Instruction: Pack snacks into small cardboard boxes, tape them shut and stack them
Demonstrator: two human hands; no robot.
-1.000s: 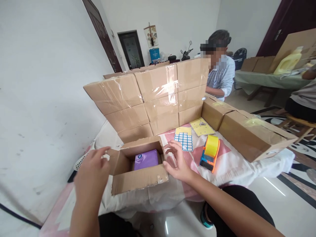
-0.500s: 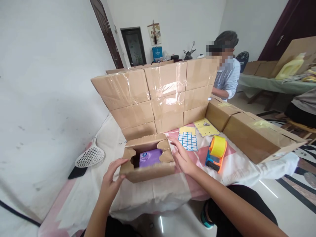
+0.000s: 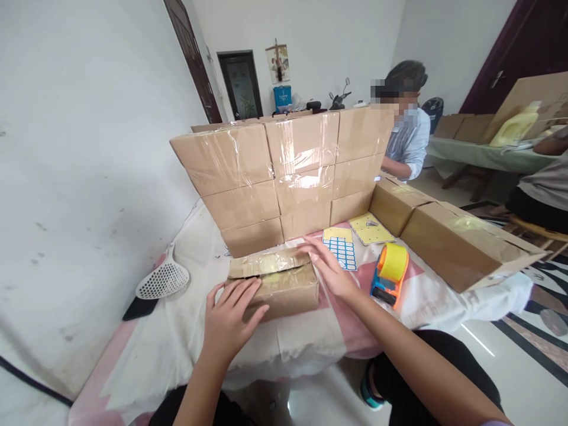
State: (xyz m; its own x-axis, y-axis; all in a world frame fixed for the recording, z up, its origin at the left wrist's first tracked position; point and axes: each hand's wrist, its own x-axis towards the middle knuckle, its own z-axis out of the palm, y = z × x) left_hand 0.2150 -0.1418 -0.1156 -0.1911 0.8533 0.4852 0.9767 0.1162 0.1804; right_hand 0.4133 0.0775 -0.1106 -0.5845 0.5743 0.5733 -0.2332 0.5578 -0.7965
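A small cardboard box [image 3: 284, 296] lies on the cloth in front of me, its two long top flaps folded down with a narrow gap between them. Shiny tape shows on the flaps. My left hand [image 3: 233, 313] rests on the near flap at the box's left side, fingers spread. At the back right corner, my right hand [image 3: 326, 266] touches the far flap with its fingers stretched out. Whatever is inside the box is hidden now. An orange and blue tape dispenser [image 3: 390, 275] with a yellow roll stands to the right of my right hand.
A wall of taped cardboard boxes [image 3: 302, 171] rises behind. More boxes [image 3: 452, 242] stand at right. Label sheets [image 3: 339, 248] and a yellow card [image 3: 370, 228] lie between. At left, a white fly swatter [image 3: 164, 279] covers part of a black object [image 3: 138, 309]. A person [image 3: 406, 130] sits beyond.
The box's flaps have come down over the purple pack that showed inside. My left hand has moved from the box's left end onto its top; my right hand has shifted slightly up.
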